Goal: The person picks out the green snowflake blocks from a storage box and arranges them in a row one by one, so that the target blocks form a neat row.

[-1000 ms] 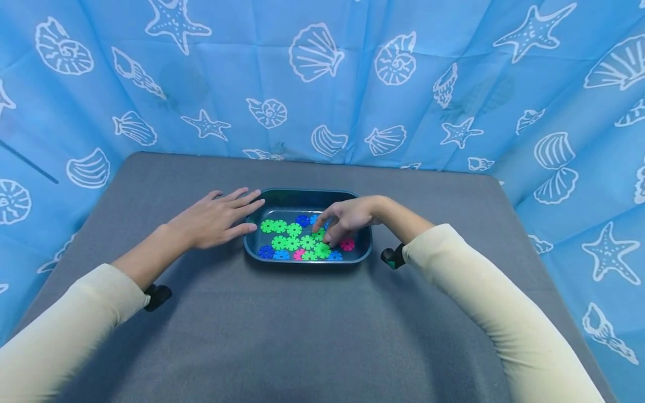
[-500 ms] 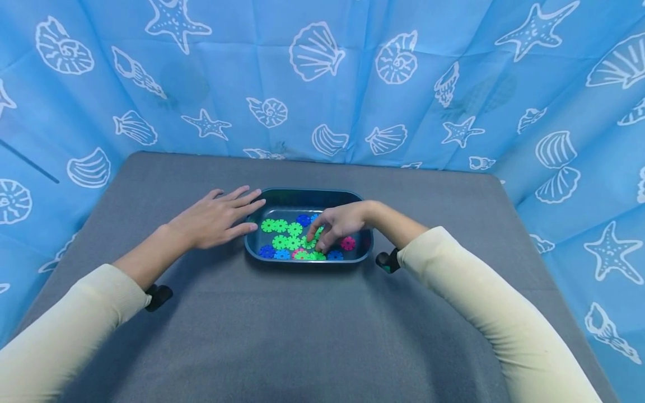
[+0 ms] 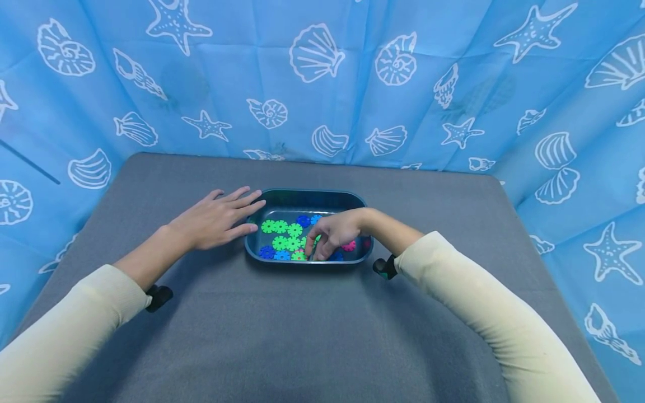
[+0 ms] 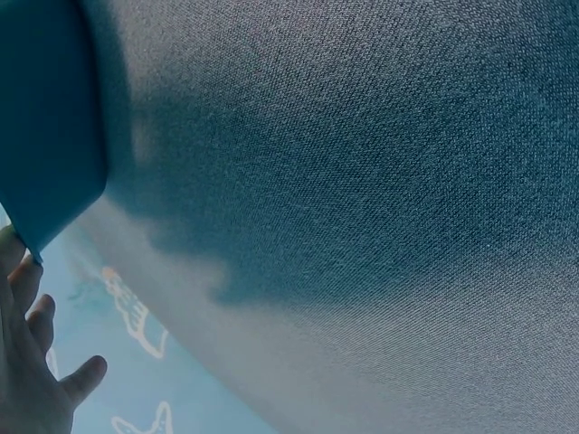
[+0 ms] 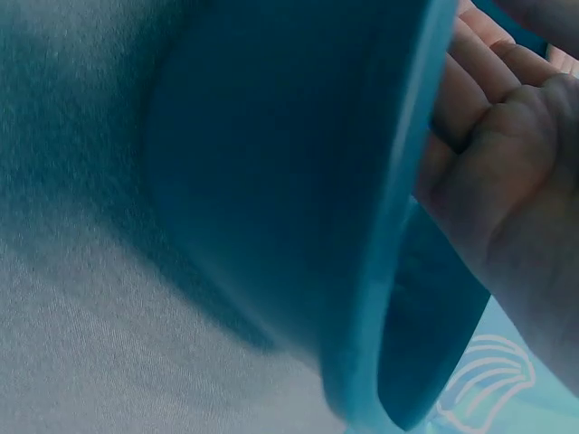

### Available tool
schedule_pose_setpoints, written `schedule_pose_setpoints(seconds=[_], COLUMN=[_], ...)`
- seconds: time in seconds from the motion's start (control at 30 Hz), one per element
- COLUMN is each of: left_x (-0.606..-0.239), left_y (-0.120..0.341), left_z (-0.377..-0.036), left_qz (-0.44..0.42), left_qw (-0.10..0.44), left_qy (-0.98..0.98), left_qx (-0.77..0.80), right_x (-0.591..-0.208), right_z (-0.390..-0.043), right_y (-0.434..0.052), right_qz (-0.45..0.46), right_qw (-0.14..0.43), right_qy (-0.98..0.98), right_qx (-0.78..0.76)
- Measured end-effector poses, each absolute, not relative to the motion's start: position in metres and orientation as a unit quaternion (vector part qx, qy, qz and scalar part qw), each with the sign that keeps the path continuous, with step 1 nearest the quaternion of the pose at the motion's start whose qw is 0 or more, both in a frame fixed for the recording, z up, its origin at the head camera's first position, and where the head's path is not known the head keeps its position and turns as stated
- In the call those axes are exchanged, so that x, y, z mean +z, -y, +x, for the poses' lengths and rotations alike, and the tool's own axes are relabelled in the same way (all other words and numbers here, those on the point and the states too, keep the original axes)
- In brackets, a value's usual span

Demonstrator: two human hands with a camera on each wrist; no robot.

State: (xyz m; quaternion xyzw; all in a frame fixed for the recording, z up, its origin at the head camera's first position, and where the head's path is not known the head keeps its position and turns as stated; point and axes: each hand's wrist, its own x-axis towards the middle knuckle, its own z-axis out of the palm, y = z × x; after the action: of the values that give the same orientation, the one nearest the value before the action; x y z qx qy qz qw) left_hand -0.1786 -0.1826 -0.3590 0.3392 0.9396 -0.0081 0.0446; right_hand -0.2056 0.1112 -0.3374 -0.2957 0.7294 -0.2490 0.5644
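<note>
Left hand (image 3: 209, 221) spread, holding nothing, fingertips at the left rim of a dark tray (image 3: 302, 198), right hand (image 3: 339, 228) reaching down inside, its grip unclear, green notched discs (image 3: 293, 243) just left of its bent fingers

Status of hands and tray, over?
Left hand spread at left end of tray. Right hand down among colourful discs; grip unclear. It hides some discs.

The grey worktop (image 3: 302, 336) has a woven, fabric surface and rounded far corners. 1 dark blue tray (image 3: 297, 200) sits upright directly on it, in the far half, about midway between left and right, its long sides running left to right, apart from the far edge.
</note>
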Motion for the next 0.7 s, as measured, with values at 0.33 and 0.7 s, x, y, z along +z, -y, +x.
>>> schedule_pose_setpoints(seconds=[0.33,0.7], left_x=[-0.3605,-0.36], left_y=[0.1829,0.1824], left_z=[-0.1788,-0.1788], left_qz=[0.332,0.337], left_qw=[0.052,0.049], left_qy=[-0.942,-0.94], left_qx=[-0.005,-0.006], right_x=[-0.3384,-0.3353], right_z=[-0.2039,-0.2027], right_y=[-0.1081,-0.1086], right_qz=[-0.281,-0.276], right_qw=[0.56,0.518], right_qy=[-0.733,-0.765], right_qx=[-0.265,-0.266])
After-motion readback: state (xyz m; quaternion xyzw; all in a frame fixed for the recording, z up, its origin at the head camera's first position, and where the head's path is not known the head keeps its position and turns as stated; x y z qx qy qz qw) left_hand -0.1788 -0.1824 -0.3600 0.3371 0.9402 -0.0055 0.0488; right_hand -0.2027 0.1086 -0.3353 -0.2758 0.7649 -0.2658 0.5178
